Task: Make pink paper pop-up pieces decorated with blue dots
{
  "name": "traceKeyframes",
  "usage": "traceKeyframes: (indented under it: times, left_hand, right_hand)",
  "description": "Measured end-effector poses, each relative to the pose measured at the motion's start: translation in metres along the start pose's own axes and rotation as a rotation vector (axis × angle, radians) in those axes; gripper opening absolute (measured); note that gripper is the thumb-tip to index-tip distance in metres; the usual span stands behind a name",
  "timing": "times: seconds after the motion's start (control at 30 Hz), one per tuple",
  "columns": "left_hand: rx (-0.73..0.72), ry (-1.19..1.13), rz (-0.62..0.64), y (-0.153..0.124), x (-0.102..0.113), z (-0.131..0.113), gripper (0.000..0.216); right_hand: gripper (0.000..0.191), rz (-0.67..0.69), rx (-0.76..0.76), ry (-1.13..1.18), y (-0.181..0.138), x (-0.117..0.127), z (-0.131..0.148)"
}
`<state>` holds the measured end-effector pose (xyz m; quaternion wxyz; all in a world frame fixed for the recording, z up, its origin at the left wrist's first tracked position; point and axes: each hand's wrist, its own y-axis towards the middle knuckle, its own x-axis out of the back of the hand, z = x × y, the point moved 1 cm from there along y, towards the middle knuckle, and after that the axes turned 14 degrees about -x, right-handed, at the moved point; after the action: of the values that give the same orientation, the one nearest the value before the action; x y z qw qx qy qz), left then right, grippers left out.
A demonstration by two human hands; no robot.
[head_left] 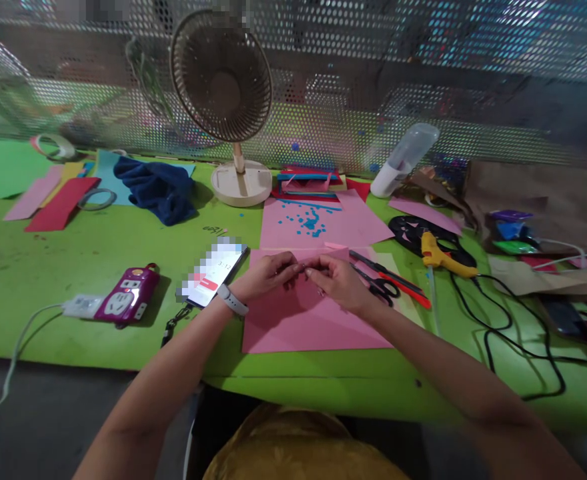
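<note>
Pink paper, one sheet flat on the green tabletop, directly beneath both hands, long axis apparently nine to three o'clock, near edge almost parallel to the table's front edge. Reaching in from seven o'clock with the left hand, wrist wrapped in a pale band, back of hand up, fingers bent and pointing towards three. Reaching in from four o'clock with the right hand, knuckles up, fingers bent towards ten. Fingertips brought together over the sheet's far half, thumbs and forefingers close as in a pinch; impossible to tell whether grasping anything small between them.

At twelve o'clock from the hands, blue paper bits scattered over another pink sheet. At three, black-handled scissors, handles towards four, blades towards ten; farther out, a yellow glue gun. At nine, a lit phone, slanting from one to seven. At eleven, a fan.
</note>
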<state>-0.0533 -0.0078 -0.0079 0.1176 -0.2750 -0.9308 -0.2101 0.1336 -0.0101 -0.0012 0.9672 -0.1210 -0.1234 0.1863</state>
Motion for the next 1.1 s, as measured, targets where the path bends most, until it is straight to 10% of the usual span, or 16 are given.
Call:
traceKeyframes:
  times: [1.1]
  left_hand:
    - [0.072, -0.205, 0.094, -0.0014, 0.0032, -0.0027, 0.047]
  right_hand:
    - [0.018, 0.062, 0.029, -0.015, -0.0081, -0.0008, 0.0032]
